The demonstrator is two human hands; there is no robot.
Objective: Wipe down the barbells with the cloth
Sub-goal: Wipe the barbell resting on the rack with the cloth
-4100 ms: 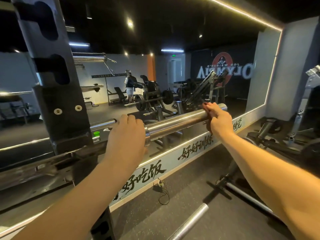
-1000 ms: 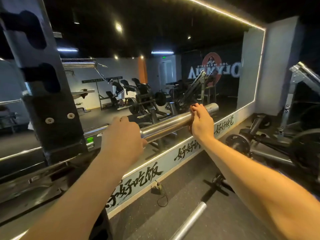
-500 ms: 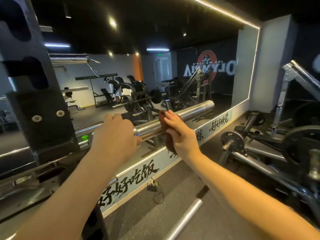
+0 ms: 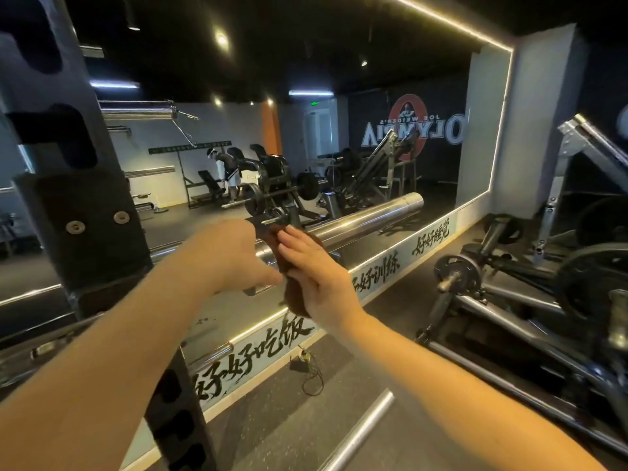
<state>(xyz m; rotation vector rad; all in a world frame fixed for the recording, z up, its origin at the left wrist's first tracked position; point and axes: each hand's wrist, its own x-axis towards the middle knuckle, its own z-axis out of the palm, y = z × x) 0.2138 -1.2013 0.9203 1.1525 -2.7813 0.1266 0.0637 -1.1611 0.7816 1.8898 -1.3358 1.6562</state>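
Observation:
A chrome barbell (image 4: pixel 368 219) rests in the black rack (image 4: pixel 81 215), its sleeve pointing right and away along the mirror wall. My left hand (image 4: pixel 227 256) is curled over the bar at the collar, thumb stretched out underneath. My right hand (image 4: pixel 317 278) sits just right of it at the inner end of the sleeve, fingers flat, pressing a dark brown cloth (image 4: pixel 295 302) against the metal. The cloth wraps the sleeve and hangs below my palm. Both hands nearly touch, and the collar is hidden behind them.
A large mirror (image 4: pixel 390 158) with a lit edge runs behind the bar and reflects gym machines and a person. A second bar (image 4: pixel 356 433) lies on the rubber floor below. A plate-loaded machine (image 4: pixel 458 278) stands to the right. A small cable (image 4: pixel 311 377) lies by the wall.
My right hand has slid the cloth left along the sleeve, from near its outer end to the collar beside my left hand. My left thumb has opened out.

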